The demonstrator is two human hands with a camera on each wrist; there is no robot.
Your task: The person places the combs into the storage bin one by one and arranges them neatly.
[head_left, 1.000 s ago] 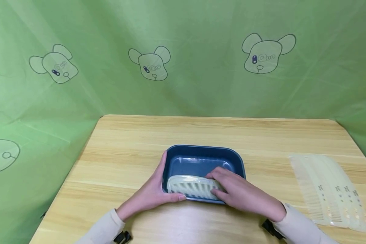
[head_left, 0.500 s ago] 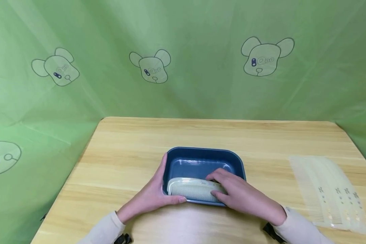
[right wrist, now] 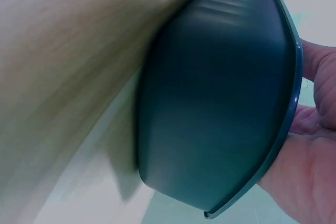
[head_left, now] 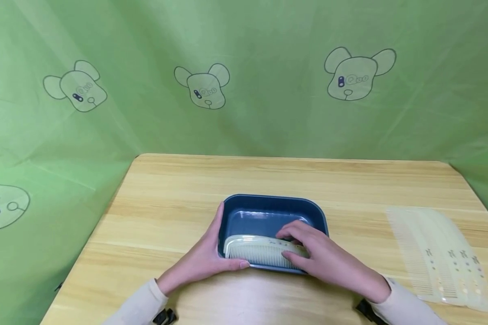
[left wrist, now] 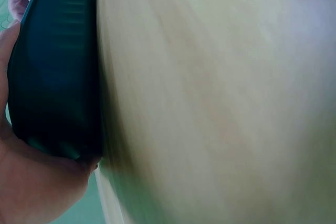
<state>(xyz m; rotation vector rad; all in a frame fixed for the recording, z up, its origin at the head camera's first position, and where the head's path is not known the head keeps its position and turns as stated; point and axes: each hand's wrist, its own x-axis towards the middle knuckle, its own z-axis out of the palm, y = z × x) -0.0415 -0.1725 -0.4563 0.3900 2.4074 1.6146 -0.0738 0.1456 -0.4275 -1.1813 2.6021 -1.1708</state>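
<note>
In the head view, a dark blue rectangular plastic box (head_left: 264,221) stands on the table. My left hand (head_left: 203,253) grips its left end, with the thumb along the front rim and the fingers at the left wall. The left wrist view shows this hand (left wrist: 42,182) against the box's outer side (left wrist: 58,72). A pale translucent comb (head_left: 256,248) lies lengthwise along the front inside the box, teeth towards me. Over the comb's right end is my right hand (head_left: 321,253), fingers bent and spread from the thumb, seemingly loose of the comb. Its fingers partly cover that end.
Several similar pale combs (head_left: 443,257) lie overlapped at the right of the wooden table (head_left: 178,180). A green cloth with printed bear heads (head_left: 268,122) hangs behind the table and at its sides.
My right hand has shifted slightly right and its fingers have loosened, so more of the comb's printed back shows. The left hand and the box stay in place.
</note>
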